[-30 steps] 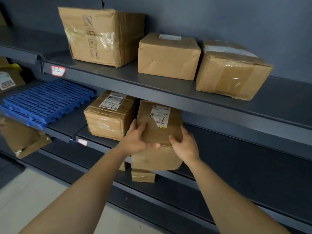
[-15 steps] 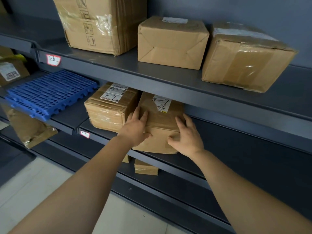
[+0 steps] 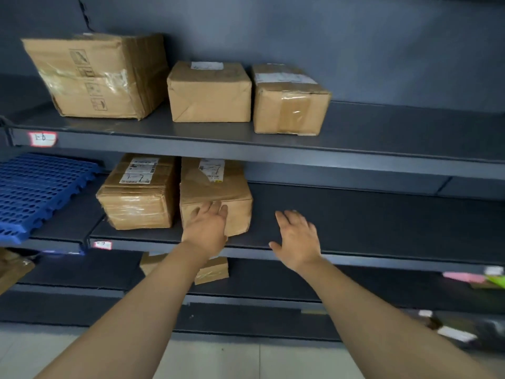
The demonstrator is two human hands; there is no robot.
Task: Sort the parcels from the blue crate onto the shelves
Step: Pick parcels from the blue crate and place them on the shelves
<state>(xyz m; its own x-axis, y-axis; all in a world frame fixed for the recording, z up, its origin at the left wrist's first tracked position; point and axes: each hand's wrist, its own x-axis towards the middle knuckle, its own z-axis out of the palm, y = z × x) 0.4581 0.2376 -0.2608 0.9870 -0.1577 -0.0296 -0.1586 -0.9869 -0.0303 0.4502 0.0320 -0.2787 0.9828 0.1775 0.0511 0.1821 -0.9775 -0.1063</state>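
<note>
Bare arms and bare hands in the head view

Both forearms show uncovered along their whole visible length, down to the wrists. The left hand [image 3: 207, 232] and the right hand [image 3: 298, 240] are bare as well, fingers and backs plainly in sight.

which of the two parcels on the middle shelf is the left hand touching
The right-hand parcel, wrapped in plain brown paper; the left hand rests on its front face. The taped parcel beside it goes untouched.

Your twelve o'clock parcel [image 3: 216, 194] wore creased matt brown paper, the eleven o'clock carton [image 3: 136, 201] glossy tape; the shelf [image 3: 369, 228] looked matt, the nine o'clock panel [image 3: 35, 192] plastic.
</note>
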